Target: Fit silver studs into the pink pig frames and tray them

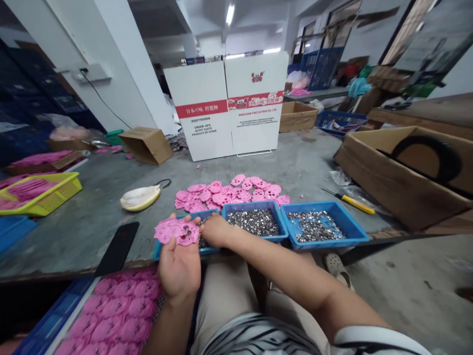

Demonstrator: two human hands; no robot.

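Observation:
My left hand (179,264) holds a flat pink plastic piece (176,231) above the table's near edge, thumb and fingers closed on it. My right hand (215,230) rests in the leftmost blue tray (159,249), fingers curled down among small silver metal parts; what it pinches is hidden. Two more blue trays (254,207) (349,223) of silver parts stand to the right. A heap of pink pieces (229,192) lies on the table behind the trays.
A blue crate of pink pieces (111,313) sits by my left knee. A black phone (118,248), a white scoop (140,197), a yellow basket (51,195), a yellow-handled knife (351,201), white cartons (229,106) and an open cardboard box (402,172) surround the work spot.

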